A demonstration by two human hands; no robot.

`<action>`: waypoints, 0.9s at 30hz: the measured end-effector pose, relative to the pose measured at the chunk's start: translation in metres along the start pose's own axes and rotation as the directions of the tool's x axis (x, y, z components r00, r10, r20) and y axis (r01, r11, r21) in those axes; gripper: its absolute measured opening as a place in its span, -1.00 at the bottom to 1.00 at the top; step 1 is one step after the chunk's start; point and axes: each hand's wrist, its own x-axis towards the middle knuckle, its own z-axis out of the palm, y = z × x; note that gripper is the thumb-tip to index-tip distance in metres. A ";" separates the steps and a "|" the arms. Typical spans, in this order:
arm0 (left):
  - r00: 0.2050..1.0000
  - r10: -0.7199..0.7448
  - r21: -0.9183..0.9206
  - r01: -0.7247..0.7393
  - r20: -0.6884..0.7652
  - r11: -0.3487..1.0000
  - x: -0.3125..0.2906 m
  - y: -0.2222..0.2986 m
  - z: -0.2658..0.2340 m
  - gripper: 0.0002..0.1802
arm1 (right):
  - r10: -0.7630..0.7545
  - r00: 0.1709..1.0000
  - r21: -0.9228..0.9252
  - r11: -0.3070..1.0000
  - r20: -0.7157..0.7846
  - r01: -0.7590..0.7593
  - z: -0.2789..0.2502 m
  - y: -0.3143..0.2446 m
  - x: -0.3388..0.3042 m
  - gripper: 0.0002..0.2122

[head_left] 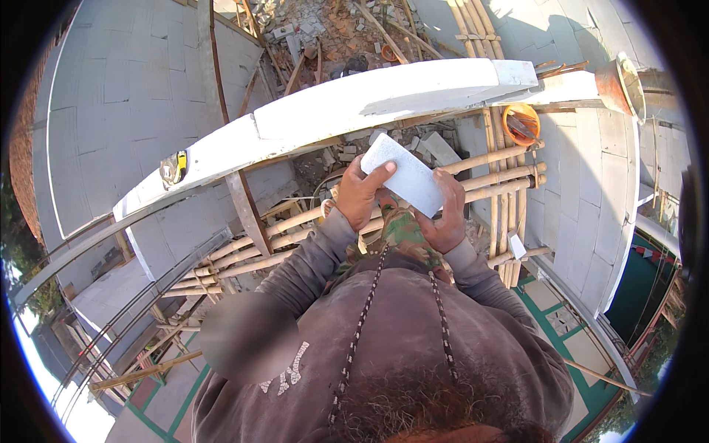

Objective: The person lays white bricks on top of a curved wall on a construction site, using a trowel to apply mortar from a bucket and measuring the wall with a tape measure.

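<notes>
Between both hands I hold a pale, light grey block, shaped like a short brick and tilted in the air in front of my body. My left hand is closed on its left end, the thumb lying across the upper face. At the lower right end my right hand grips it, fingers along the edge. The block hangs over bamboo poles, just on my side of a long white block wall. On that wall's top, to the left, rests a yellow and black tape measure.
Lashed bamboo poles run below my hands. An orange bucket with tools inside stands at the right, near a worn conical container on the wall. Rubble covers the ground beyond. Thin metal bars cross at the left.
</notes>
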 end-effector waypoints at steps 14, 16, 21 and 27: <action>0.636 0.712 0.499 -0.740 0.299 0.451 0.003 0.078 -0.003 -0.17 | 0.738 0.675 -0.234 0.656 0.001 -0.718 -0.018 0.163 -0.150 -0.48; 0.708 0.662 0.403 -0.696 0.246 0.595 -0.001 0.078 -0.002 -0.18 | 0.842 0.531 -0.148 0.540 0.098 -0.829 -0.022 0.177 -0.182 -0.62; 0.915 0.367 0.009 -0.374 0.169 0.928 -0.016 0.053 -0.004 -0.27 | 0.902 0.328 0.485 0.163 0.280 -0.859 -0.014 0.138 -0.182 -0.67; 0.925 0.051 -0.133 -0.001 0.377 0.991 -0.034 0.014 0.007 -0.17 | 0.509 0.520 0.719 -0.360 0.685 -0.595 -0.069 -0.049 -0.028 -0.34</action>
